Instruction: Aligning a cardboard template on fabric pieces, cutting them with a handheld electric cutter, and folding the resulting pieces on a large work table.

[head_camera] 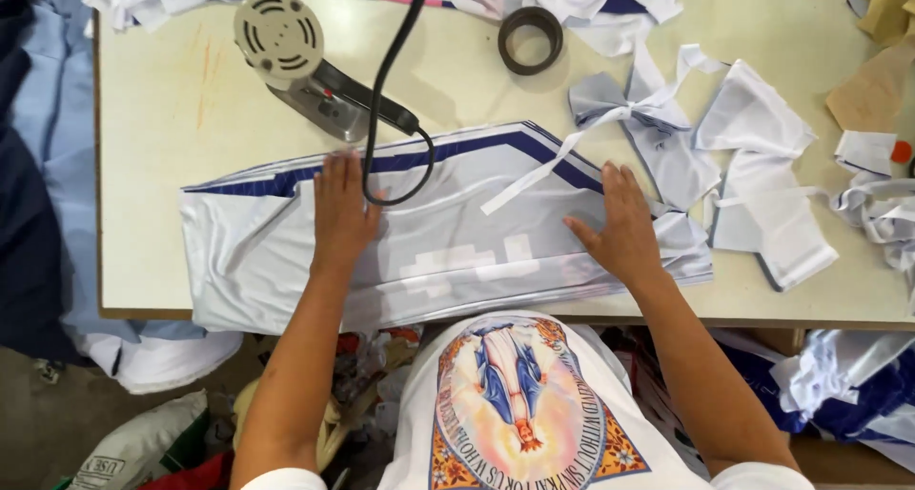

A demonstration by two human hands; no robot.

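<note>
Hands pressed flat on fabric, seen from above by a head-worn camera. A stack of white fabric panels (438, 252) with a dark blue stripe along the far edge lies across the near side of a pale desk (172, 118), its near edge hanging slightly over the front. The left hand (341, 209) rests palm down on the left part of the stack, fingers (335, 171) straight, close together and pointing away from the person. The right hand (624, 225) lies palm down on the right part, fingers (610, 187) loosely spread with the thumb angled inward. Neither hand grips anything; both simply press on the cloth.

Just beyond the left hand stands an electric fabric cutter (295, 56) with a round pale guard and a grey base, touching the far edge of the stack. Its black cord (386, 99) drops from above and loops onto the fabric beside the left hand. A narrow white strip (543, 171) lies diagonally over the stack between the hands. Farther back sits a dark roll of tape (530, 40). To the right of the stack, white and grey fabric offcuts (753, 166) are scattered on the desk. More cloth (848, 385) is heaped below the desk on the right.
</note>
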